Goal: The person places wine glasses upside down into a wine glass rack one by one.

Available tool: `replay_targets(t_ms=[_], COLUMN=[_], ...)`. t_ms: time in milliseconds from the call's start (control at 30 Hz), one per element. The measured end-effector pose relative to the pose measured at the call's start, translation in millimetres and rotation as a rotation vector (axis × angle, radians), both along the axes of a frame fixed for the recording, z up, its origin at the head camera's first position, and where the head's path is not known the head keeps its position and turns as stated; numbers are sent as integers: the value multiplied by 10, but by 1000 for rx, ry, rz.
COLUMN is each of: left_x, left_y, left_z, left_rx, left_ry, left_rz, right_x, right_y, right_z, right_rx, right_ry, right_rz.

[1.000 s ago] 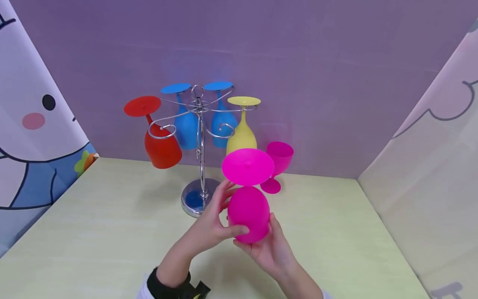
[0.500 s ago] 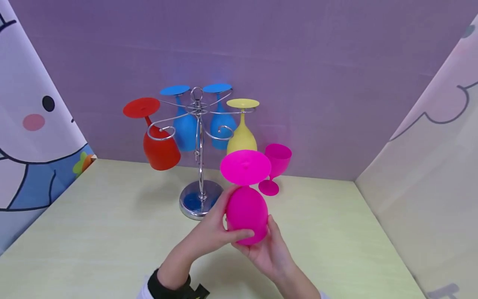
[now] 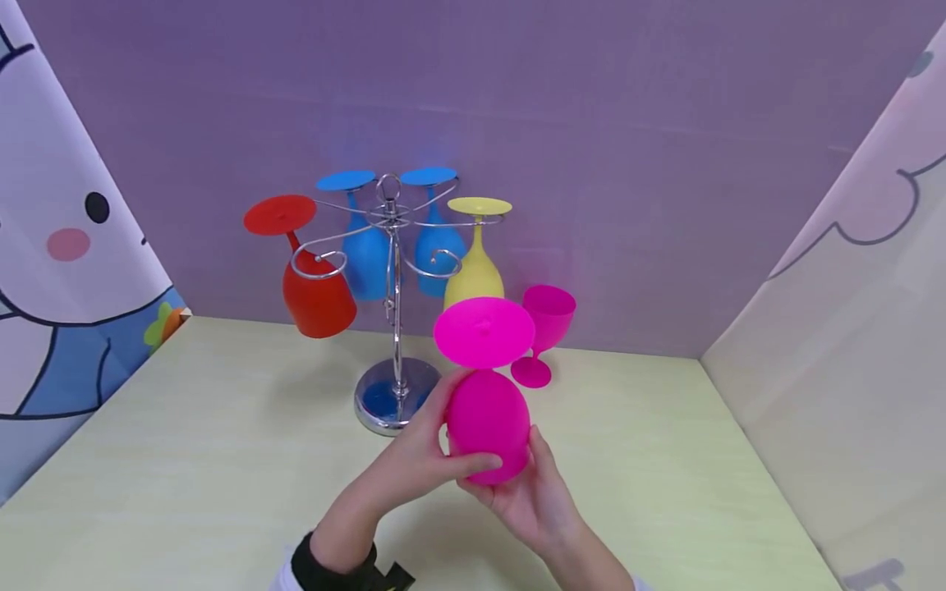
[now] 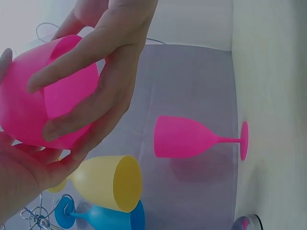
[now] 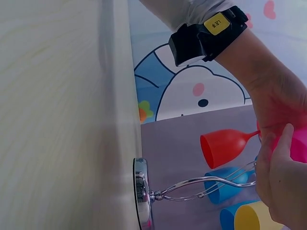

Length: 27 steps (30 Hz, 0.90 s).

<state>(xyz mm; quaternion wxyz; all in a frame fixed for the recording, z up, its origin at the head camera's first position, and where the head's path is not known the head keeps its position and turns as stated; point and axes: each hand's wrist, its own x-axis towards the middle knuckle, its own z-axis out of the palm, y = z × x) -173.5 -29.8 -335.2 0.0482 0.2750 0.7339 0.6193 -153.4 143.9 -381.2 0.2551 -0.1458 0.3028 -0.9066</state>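
A pink plastic goblet (image 3: 488, 427) is held upside down above the table, its round foot up and toward the camera. My left hand (image 3: 432, 451) grips the bowl from the left, thumb across its front and fingers behind. From the lower right, my right hand (image 3: 535, 501) holds the bowl near the rim; in the left wrist view its fingers (image 4: 81, 62) lie across the bowl opening. Just behind stands a chrome glass rack (image 3: 397, 312). A red goblet (image 3: 321, 300), two blue goblets (image 3: 367, 254) and a yellow goblet (image 3: 475, 267) hang upside down from its arms.
A second pink goblet (image 3: 550, 316) stands upright on the pale table (image 3: 636, 460), right of the rack. A curled front arm (image 3: 439, 267) of the rack bears no goblet. A purple wall (image 3: 628, 164) rises behind, with printed side panels (image 3: 96, 271) left and right.
My left fingers have wrapped closer behind the bowl and the thumb has slid slightly right across it. The goblet and right hand stay nearly in place; the view shifts slightly.
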Motion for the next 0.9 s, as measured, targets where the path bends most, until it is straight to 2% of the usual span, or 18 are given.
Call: replay_targets(t_ms=[200, 400, 667, 767, 900], left_x=[0, 14, 48, 53, 57], left_y=[9, 0, -6, -7, -7], left_z=[9, 11, 28, 37, 54], left_rx=[10, 9, 30, 35, 37], left_ry=[3, -10, -15, -17, -15], left_rz=[-5, 9, -4, -12, -16], right_x=[6, 2, 9, 4, -23], right_y=[7, 1, 9, 12, 15], right_z=[9, -3, -22, -18, -12], right_rx=[42, 11, -43, -26, -6], right_ry=[6, 26, 89, 101, 158], right_rz=[-15, 5, 40, 40, 39])
